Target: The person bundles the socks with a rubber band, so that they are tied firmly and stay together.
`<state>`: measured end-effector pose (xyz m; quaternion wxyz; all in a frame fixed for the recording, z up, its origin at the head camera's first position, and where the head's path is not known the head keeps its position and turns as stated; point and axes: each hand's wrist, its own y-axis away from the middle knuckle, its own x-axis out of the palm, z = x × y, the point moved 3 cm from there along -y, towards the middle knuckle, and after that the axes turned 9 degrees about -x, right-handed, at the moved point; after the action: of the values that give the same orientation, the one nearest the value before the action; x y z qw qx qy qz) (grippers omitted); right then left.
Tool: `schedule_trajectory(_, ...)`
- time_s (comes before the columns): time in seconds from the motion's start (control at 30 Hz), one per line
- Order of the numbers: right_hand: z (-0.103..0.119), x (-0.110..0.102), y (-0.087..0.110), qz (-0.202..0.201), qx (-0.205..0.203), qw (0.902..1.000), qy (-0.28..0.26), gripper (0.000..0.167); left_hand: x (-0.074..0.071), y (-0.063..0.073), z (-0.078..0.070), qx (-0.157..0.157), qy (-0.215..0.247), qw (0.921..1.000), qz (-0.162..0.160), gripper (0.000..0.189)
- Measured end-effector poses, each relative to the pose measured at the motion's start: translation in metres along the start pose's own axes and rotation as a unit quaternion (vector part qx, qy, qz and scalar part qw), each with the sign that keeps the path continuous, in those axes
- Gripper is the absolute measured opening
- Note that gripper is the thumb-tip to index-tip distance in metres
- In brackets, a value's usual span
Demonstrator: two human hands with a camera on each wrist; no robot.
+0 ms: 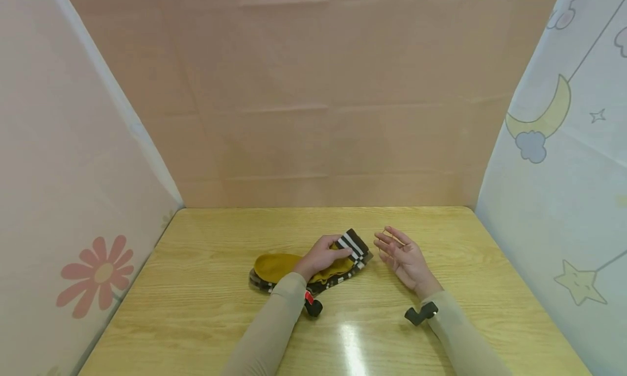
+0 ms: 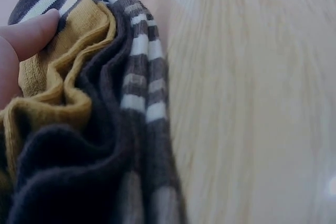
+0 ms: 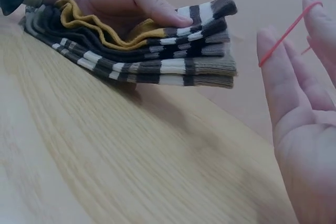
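My left hand (image 1: pixel 320 257) grips a stack of socks (image 1: pixel 276 265) near the cuff end, thumb on top. The top sock is mustard yellow, with a dark cuff (image 1: pixel 352 244) striped in white. Below it, dark socks and brown-and-white patterned socks (image 2: pixel 140 77) lie layered, as the left wrist view shows. To the right of the cuffs, apart from them, is my right hand (image 1: pixel 405 262) with its fingers spread. A thin red rubber band (image 3: pixel 283 39) is stretched around those fingers in the right wrist view.
A light wood table (image 1: pixel 196 321) lies under both hands. Behind it rises a plain pinkish-tan backdrop (image 1: pixel 318 104). Printed sheets flank it, with a flower (image 1: pixel 103 272) at left and a moon (image 1: pixel 548 115) at right. Each wrist carries a black camera mount (image 1: pixel 421 313).
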<state>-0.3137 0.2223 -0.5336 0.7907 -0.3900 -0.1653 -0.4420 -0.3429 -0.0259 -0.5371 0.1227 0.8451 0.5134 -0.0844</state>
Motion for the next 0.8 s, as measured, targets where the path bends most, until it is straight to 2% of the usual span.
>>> schedule_trajectory(0.1, 0.003, 0.001, 0.000, 0.019, -0.006, 0.9993, 0.031, 0.047, 0.000, 0.001, 0.000, -0.001, 0.010, 0.9999, 0.002, 0.022)
schedule_trajectory(0.2, 0.006, 0.001, -0.001, 0.025, -0.005, 0.9961, 0.085, 0.054, -0.001, 0.002, -0.001, -0.003, 0.021, 0.9998, 0.004, 0.023)
schedule_trajectory(0.33, 0.006, 0.002, -0.002, 0.007, 0.021, 0.9838, 0.178, 0.070, -0.002, 0.003, -0.001, 0.000, 0.036, 0.9993, 0.009, 0.024)
schedule_trajectory(0.4, 0.005, 0.003, -0.003, -0.001, 0.039, 0.9711, 0.235, 0.078, -0.002, 0.003, 0.000, 0.003, 0.039, 0.9992, 0.010, 0.025)
schedule_trajectory(0.47, 0.003, 0.004, -0.005, 0.003, 0.054, 0.9533, 0.297, 0.083, -0.003, 0.003, 0.001, 0.006, 0.039, 0.9991, 0.011, 0.025)
schedule_trajectory(0.63, -0.003, 0.013, -0.011, 0.046, 0.083, 0.9075, 0.409, 0.088, -0.003, 0.001, 0.003, 0.011, 0.031, 0.9994, 0.008, 0.026)
schedule_trajectory(0.73, -0.008, 0.018, -0.015, 0.065, 0.095, 0.8922, 0.437, 0.090, -0.003, 0.000, 0.003, 0.009, 0.033, 0.9994, 0.010, 0.027)
schedule_trajectory(0.8, -0.010, 0.022, -0.018, 0.068, 0.102, 0.8895, 0.440, 0.091, -0.003, 0.000, 0.003, 0.009, 0.035, 0.9993, 0.013, 0.028)
